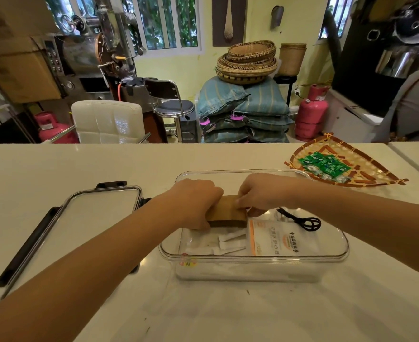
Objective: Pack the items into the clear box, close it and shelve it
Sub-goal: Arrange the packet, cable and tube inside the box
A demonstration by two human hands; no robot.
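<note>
A clear plastic box [254,257] stands open on the white table in front of me. Both hands hold a brown wooden block [225,212] over the box's left half: my left hand [196,203] grips its left end, my right hand [260,193] its right end. Inside the box lie a white packet with orange print [282,239], several small white sachets [230,241] and a black cord [302,219]. The box's lid [80,225], clear with black clasps, lies flat to the left.
A woven bamboo tray [366,169] holding several green packets [324,164] sits at the back right of the table. Beyond the far edge are a white chair [107,120], a stool, stacked sacks, baskets and pink gas cylinders.
</note>
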